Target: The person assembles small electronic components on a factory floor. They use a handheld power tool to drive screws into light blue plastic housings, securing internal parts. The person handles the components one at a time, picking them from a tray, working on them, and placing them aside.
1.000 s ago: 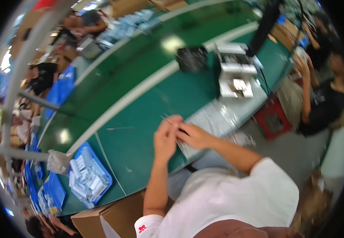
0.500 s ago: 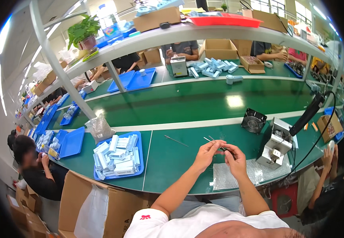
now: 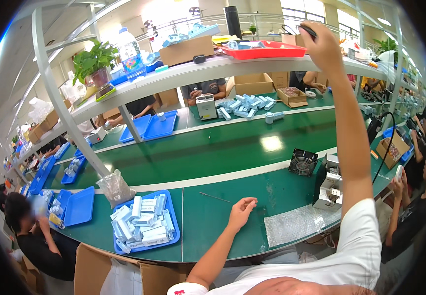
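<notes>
My right hand [image 3: 324, 48] is raised up to the shelf, with the arm stretched out. Its fingers are closed on a small black object [image 3: 308, 31], whose kind I cannot tell. Low over the green table [image 3: 198, 226], my left hand [image 3: 242, 212] has its fingers drawn together in a pinch; whatever may be in them is too small to make out. To its left a thin metal rod [image 3: 215, 197] lies on the table. Bubble wrap [image 3: 296, 226] lies flat to the right of that hand.
A blue tray [image 3: 176, 216] heaped with light-blue pieces [image 3: 146, 220] stands left, beside a bag [image 3: 116, 188]. A black fan [image 3: 303, 162] and metal device [image 3: 328, 194] stand right. Overhead, the shelf [image 3: 173, 78] bears a red tray [image 3: 262, 51]. Co-workers sit at both sides and opposite.
My hands were together over the table, holding thin metal pieces. Since then my right hand has risen to the shelf. The left stays low, moved slightly left, and the view has tilted up.
</notes>
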The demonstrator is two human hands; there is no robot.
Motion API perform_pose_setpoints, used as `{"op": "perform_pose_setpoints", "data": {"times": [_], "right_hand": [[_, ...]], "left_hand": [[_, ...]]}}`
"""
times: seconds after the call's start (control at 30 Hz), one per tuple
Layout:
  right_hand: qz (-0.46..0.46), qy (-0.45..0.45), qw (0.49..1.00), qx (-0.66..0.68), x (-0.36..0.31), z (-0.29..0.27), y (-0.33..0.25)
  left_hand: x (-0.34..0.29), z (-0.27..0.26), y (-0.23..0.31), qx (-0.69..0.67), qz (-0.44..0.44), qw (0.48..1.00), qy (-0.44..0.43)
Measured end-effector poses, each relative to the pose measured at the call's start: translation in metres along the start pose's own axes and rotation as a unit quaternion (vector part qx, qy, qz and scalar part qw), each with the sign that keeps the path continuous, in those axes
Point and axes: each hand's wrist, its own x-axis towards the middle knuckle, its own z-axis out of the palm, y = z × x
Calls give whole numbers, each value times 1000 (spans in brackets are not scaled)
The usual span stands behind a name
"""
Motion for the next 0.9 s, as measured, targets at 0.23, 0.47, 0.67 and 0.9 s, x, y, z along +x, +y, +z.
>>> {"op": "perform_pose_setpoints", "data": {"times": [0.23,0.47,0.67,0.9], "right_hand": [[20,-305,952,-28,21,87,55],[37,-261,964,-29,7,98,81],[34,-173,956,235,-62,24,-95],[1,-477,800,365,-318,98,-236]], "left_hand": [[-10,5,-11,109,111,988,-12],[-48,-3,26,148,154,977,-6],[-111,-50,26,177,165,957,162],[-146,-72,8,300,167,904,253]]}}
